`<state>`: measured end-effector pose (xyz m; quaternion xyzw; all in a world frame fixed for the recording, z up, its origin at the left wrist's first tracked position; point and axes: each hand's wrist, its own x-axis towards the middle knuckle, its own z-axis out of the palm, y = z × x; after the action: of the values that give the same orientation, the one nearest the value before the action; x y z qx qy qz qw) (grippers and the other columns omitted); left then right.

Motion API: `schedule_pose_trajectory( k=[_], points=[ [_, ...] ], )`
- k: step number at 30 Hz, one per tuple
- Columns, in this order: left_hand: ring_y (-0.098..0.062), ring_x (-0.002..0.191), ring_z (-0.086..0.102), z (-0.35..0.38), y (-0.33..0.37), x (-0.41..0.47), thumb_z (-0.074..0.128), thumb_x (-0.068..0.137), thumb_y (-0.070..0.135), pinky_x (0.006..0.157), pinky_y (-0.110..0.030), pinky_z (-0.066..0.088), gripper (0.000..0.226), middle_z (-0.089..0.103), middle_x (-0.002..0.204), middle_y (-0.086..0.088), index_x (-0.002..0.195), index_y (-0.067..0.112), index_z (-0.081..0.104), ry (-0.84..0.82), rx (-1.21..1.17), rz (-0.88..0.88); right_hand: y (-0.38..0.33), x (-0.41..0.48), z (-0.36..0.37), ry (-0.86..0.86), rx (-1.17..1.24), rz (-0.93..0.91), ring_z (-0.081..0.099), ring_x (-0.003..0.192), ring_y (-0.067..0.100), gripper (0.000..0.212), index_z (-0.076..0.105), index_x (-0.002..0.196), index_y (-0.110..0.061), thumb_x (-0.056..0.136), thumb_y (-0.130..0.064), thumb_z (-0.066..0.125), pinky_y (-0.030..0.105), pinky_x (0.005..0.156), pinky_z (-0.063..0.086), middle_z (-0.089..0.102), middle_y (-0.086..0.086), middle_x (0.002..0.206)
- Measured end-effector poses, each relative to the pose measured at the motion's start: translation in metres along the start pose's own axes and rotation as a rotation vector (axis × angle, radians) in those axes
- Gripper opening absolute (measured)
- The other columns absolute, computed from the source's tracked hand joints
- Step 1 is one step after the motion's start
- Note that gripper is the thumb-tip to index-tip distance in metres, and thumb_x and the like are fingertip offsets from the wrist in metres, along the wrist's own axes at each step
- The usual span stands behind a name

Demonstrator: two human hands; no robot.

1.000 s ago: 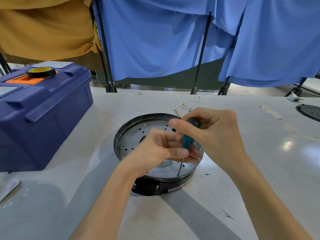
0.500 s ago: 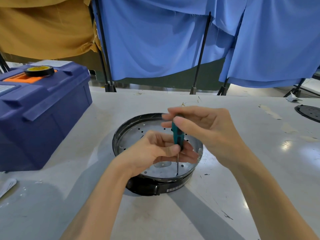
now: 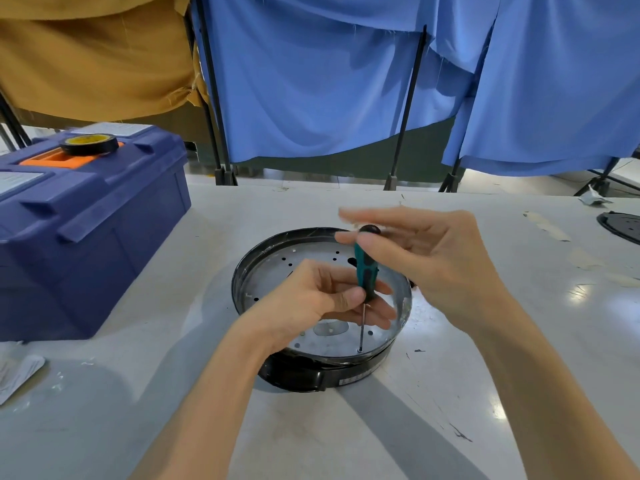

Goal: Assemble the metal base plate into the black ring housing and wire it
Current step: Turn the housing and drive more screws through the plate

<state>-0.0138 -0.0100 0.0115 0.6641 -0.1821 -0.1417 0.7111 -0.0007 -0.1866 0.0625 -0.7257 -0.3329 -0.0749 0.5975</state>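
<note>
The plate (image 3: 272, 280) lies seated inside the ring (image 3: 294, 375), which sits on the table (image 3: 346, 434) right in front of me. The ring acts as a shallow dish: the plate fills it wall to wall, holes showing and an oval opening near 6 o'clock.

I have the screwdriver (image 3: 364, 268) standing nearly upright, its tip in a hole close to the plate's rim at about 5 o'clock. My left hand (image 3: 322, 301) pinches the lower end of the handle between thumb and fingers, low down so the shaft stays square on the hole and the tip does not skate across the metal. My right hand (image 3: 436, 261) takes the top of the handle lightly between thumb and a fingertip. The other fingers are spread loose and blurred, a light grip for twirling rather than bearing down. I judge I am driving a screw to fix the plate to the ring, though the screw itself is too small to make out. The wiring is not begun, so far as I can tell.

At 10 o'clock from the ring stands a toolbox (image 3: 90, 237) with its lid shut, so its contents are hidden. A tape roll (image 3: 89, 144) rests on top of it. At 2 o'clock, at the table's far edge, lies a second dark disc (image 3: 623, 227).
</note>
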Motion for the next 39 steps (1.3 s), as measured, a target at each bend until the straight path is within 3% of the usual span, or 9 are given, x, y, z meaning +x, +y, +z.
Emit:
schedule_pose_trajectory(
  k=[3, 7, 10, 13, 19, 25, 31, 36, 39],
  points=[
    [-0.034, 0.093, 0.072, 0.004, -0.002, -0.001, 0.069, 0.086, 0.007, 0.083, -0.031, 0.057, 0.024, 0.074, 0.099, -0.018, 0.109, 0.001, 0.065, 0.071, -0.020, 0.029, 0.002, -0.004, 0.002, 0.112, -0.034, -0.012, 0.074, 0.089, 0.015, 0.014, 0.078, 0.095, -0.016, 0.082, -0.012, 0.076, 0.032, 0.082, 0.060, 0.077, -0.004, 0.090],
    [-0.035, 0.091, 0.073, 0.006, -0.002, 0.006, 0.069, 0.085, 0.004, 0.083, -0.032, 0.058, 0.018, 0.075, 0.097, -0.018, 0.103, 0.003, 0.070, 0.049, 0.015, 0.014, 0.005, -0.009, 0.017, 0.324, -0.277, -0.044, 0.068, 0.075, 0.015, 0.015, 0.073, 0.080, -0.023, 0.072, -0.028, 0.085, 0.033, 0.074, 0.058, 0.070, -0.006, 0.074],
    [-0.035, 0.100, 0.071, 0.001, -0.003, 0.006, 0.058, 0.094, 0.005, 0.092, -0.034, 0.055, 0.019, 0.073, 0.103, -0.021, 0.106, 0.008, 0.073, -0.063, -0.009, -0.022, 0.002, -0.011, 0.011, 0.158, -0.246, 0.000, 0.070, 0.077, 0.012, 0.019, 0.075, 0.086, -0.024, 0.076, -0.041, 0.079, 0.031, 0.072, 0.059, 0.072, -0.008, 0.078],
    [-0.034, 0.103, 0.070, -0.003, -0.004, 0.000, 0.058, 0.092, 0.016, 0.091, -0.030, 0.054, 0.023, 0.073, 0.103, -0.020, 0.109, 0.010, 0.072, -0.043, -0.054, -0.028, 0.000, -0.009, 0.000, -0.076, -0.012, 0.022, 0.073, 0.097, 0.012, 0.023, 0.074, 0.108, -0.024, 0.086, -0.018, 0.073, 0.028, 0.083, 0.059, 0.076, -0.008, 0.102],
    [-0.030, 0.093, 0.073, 0.008, -0.005, 0.008, 0.072, 0.084, 0.007, 0.089, -0.037, 0.054, 0.023, 0.076, 0.095, -0.015, 0.107, 0.006, 0.068, 0.046, 0.093, -0.020, 0.007, -0.009, 0.010, 0.277, -0.321, -0.021, 0.070, 0.079, 0.016, 0.016, 0.072, 0.087, -0.023, 0.075, -0.025, 0.082, 0.035, 0.075, 0.060, 0.072, -0.007, 0.080],
    [-0.032, 0.102, 0.071, 0.008, -0.003, 0.004, 0.059, 0.092, 0.011, 0.090, -0.026, 0.053, 0.021, 0.075, 0.101, -0.016, 0.108, 0.011, 0.073, -0.149, -0.042, -0.030, -0.003, -0.009, -0.008, -0.017, -0.080, 0.001, 0.073, 0.092, 0.013, 0.014, 0.078, 0.100, -0.017, 0.088, -0.022, 0.071, 0.029, 0.081, 0.060, 0.077, -0.006, 0.094],
    [-0.028, 0.095, 0.073, 0.011, -0.008, 0.011, 0.069, 0.086, 0.020, 0.083, -0.050, 0.048, 0.016, 0.076, 0.101, -0.005, 0.101, 0.021, 0.073, 0.096, 0.075, 0.021, 0.006, -0.012, 0.010, 0.306, -0.374, -0.067, 0.070, 0.076, 0.009, 0.021, 0.078, 0.094, -0.019, 0.080, -0.035, 0.076, 0.028, 0.076, 0.058, 0.073, -0.010, 0.077],
    [-0.035, 0.096, 0.072, 0.006, -0.008, 0.007, 0.052, 0.095, 0.008, 0.086, -0.031, 0.055, 0.023, 0.074, 0.103, -0.014, 0.103, 0.008, 0.073, -0.021, -0.080, 0.050, 0.006, -0.011, 0.003, -0.054, 0.049, 0.002, 0.072, 0.097, 0.016, 0.024, 0.070, 0.117, -0.015, 0.094, -0.016, 0.062, 0.026, 0.083, 0.058, 0.075, -0.004, 0.102],
    [-0.036, 0.098, 0.071, 0.005, -0.009, 0.006, 0.063, 0.090, 0.011, 0.085, -0.033, 0.057, 0.024, 0.073, 0.109, -0.014, 0.113, 0.010, 0.072, 0.048, -0.108, 0.083, 0.010, -0.011, 0.005, 0.031, 0.022, 0.000, 0.073, 0.092, 0.018, 0.021, 0.071, 0.111, -0.015, 0.090, -0.015, 0.069, 0.035, 0.084, 0.060, 0.075, -0.002, 0.098]
  ],
)
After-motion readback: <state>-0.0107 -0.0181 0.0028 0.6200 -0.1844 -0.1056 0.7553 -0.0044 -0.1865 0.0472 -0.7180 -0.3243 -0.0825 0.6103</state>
